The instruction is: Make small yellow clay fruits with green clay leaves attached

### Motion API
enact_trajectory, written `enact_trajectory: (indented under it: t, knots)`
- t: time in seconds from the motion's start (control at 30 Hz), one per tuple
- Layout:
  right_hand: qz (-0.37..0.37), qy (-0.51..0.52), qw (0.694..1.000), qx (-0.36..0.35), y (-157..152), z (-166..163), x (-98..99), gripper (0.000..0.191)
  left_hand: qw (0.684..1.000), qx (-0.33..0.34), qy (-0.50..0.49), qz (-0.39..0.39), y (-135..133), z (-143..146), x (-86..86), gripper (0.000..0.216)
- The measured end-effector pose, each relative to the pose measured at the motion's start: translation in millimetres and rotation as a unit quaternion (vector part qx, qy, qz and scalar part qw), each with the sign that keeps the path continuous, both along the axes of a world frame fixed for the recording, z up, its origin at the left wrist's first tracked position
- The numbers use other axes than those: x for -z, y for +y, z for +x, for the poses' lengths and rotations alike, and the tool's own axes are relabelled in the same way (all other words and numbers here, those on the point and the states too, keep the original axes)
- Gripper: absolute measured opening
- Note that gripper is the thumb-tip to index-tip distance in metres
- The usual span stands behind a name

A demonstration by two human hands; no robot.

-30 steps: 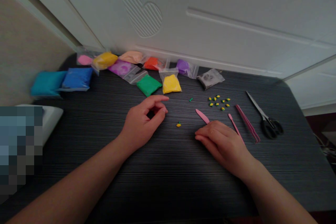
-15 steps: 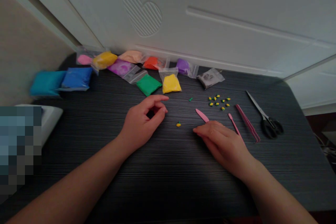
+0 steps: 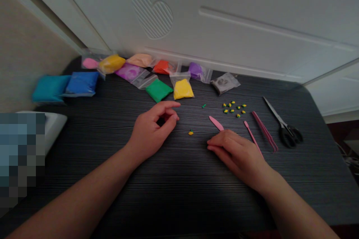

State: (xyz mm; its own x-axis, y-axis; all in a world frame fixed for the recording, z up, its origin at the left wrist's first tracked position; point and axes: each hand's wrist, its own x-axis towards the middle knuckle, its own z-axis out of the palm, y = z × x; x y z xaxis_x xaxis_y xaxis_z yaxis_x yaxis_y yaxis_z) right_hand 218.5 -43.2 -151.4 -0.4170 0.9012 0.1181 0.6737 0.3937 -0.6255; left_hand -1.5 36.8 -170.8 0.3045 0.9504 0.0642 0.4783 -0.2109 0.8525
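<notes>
A tiny yellow clay piece with a green tip (image 3: pixel 190 133) lies on the dark table between my hands. My left hand (image 3: pixel 154 129) rests to its left, index finger stretched out and thumb near the curled fingers, with nothing seen in it. To the right of the piece, my right hand (image 3: pixel 238 153) is low over the table with thumb and fingertips drawn together; whatever they pinch, if anything, is hidden. Past its knuckles shows the blade of a pink plastic clay knife (image 3: pixel 215 123), its other end covered by the hand. A small green clay strip (image 3: pixel 203 106) lies farther back.
Several small yellow-and-green pieces (image 3: pixel 232 111) sit at right, near a pink stick tool (image 3: pixel 252 136), pink tweezers (image 3: pixel 263 130) and scissors (image 3: pixel 284 129). Bags of colored clay, including green (image 3: pixel 159 90) and yellow (image 3: pixel 183 89), line the back. A white object (image 3: pixel 57 123) stands left.
The fingertips of my right hand have parted slightly and shifted a touch. My left hand and the things on the table look the same.
</notes>
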Motion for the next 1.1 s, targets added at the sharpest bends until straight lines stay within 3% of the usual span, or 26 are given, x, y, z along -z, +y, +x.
enact_trajectory:
  t: [0.3, 0.47, 0.83, 0.97, 1.1]
  knots:
    - [-0.003, -0.013, 1.000, 0.011, 0.6, -0.6, 0.7, 0.007, 1.000, 0.002, 0.004, 0.000, 0.2, -0.6, 1.3, 0.029]
    - [-0.005, -0.008, 1.000, 0.000, 0.4, 0.0, 1.6, 0.016, 1.000, 0.002, 0.002, 0.007, -0.2, -1.0, 1.5, 0.028]
    - [-0.016, -0.015, 1.000, 0.015, -0.9, -0.1, 1.6, 0.013, 1.000, 0.003, 0.004, 0.003, 0.6, -0.5, 1.6, 0.028]
    - [-0.019, 0.012, 1.000, -0.008, 0.0, -0.1, 2.7, 0.005, 1.000, 0.000, 0.005, 0.006, 0.3, 0.0, 1.4, 0.028]
    - [0.000, 0.016, 0.999, -0.032, 1.1, 0.6, 2.9, 0.015, 1.000, -0.001, 0.003, 0.005, 0.2, 0.1, 1.7, 0.028]
